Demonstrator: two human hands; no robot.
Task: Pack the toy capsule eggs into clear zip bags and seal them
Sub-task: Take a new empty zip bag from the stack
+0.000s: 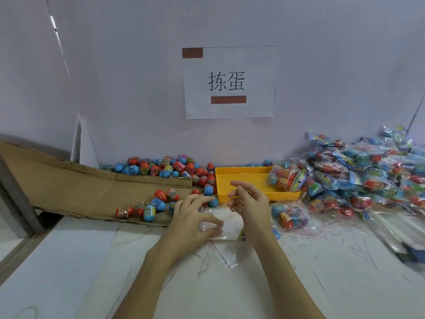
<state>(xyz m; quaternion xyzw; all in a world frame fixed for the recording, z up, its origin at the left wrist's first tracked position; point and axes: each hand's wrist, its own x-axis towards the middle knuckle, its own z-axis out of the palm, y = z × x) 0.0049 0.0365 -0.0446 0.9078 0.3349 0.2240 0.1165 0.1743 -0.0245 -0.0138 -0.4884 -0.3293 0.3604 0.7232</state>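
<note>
On the white tabletop (pixel 69 261), bagged eggs (pixel 358 176) heap right, loose capsule eggs (pixel 165 169) lie left on cardboard (pixel 69 187) beside a yellow tray (pixel 243 178), and the left hand (pixel 195 217) pinches an empty clear zip bag (pixel 226 223) while the right hand (pixel 250 201) hovers, fingers loosely curled.

Left hand: your left hand (pixel 195 217) is pinching an empty clear zip bag (pixel 224 223) between thumb and forefinger on the white table (pixel 69 261).
Right hand: your right hand (pixel 249 200) is hovering over the bag's far edge, fingers loosely curled; whether they are touching it is unclear.
Loose eggs: red and blue capsule eggs (pixel 158 203) are lying on the flattened cardboard (pixel 76 187), just left of your hands.
Tray: a yellow mesh tray (pixel 243 178) is sitting behind your hands.
Packed bags: filled bags (pixel 358 176) are piling up on the right.
</note>
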